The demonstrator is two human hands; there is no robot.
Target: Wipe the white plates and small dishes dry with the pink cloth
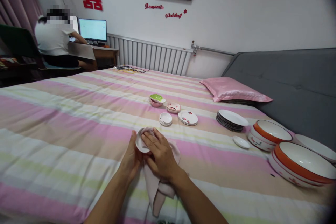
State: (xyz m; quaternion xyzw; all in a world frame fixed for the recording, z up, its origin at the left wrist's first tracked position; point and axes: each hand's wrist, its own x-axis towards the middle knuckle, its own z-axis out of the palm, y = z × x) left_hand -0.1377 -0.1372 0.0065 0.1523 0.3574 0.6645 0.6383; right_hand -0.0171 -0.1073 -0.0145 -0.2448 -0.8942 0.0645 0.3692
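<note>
Two forearms [110,196] flank a pink cloth [152,187]. Above the bed [65,129], the left hand [132,157] holds a small white dish [141,145], thumb at its rim (other fingers mostly hidden); the right hand [161,154], fingers together, holds cloth inside it. Wiping seems under way; whether stacked dishes [166,119] and large bowls [306,162] are done, I cannot tell.

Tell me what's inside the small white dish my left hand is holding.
Your right hand presses part of a pale cloth inside the dish; the surface beneath is covered.
</note>
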